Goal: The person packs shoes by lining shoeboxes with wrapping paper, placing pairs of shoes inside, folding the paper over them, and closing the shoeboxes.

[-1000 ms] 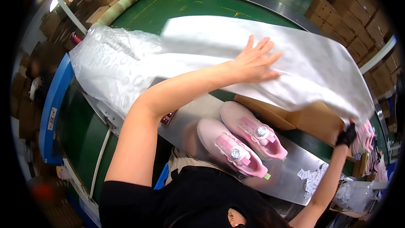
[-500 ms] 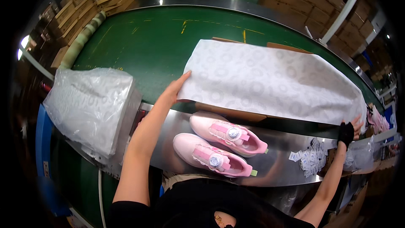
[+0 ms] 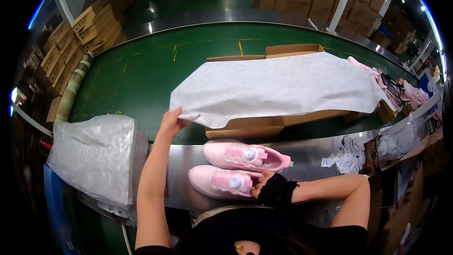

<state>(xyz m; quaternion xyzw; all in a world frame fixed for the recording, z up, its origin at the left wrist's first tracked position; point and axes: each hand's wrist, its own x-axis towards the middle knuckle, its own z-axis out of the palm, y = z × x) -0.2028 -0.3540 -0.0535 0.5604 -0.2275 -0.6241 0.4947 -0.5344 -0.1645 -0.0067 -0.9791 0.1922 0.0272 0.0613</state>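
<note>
Nearest the body, the right hand, in a black fingerless glove, rests with curled fingers on the near pink shoe; whether it truly grips is unclear. The second pink shoe lies just beyond, at twelve o'clock. At ten o'clock from the shoes, the left hand pinches the corner of the white tissue sheet, which drapes over the open cardboard box on the green conveyor belt.

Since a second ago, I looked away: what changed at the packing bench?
The right hand came off the far right edge onto the nearer pink sneaker. The left hand slid from the paper's middle to the tissue sheet corner over the open shoebox. Both sneakers stayed put.
</note>
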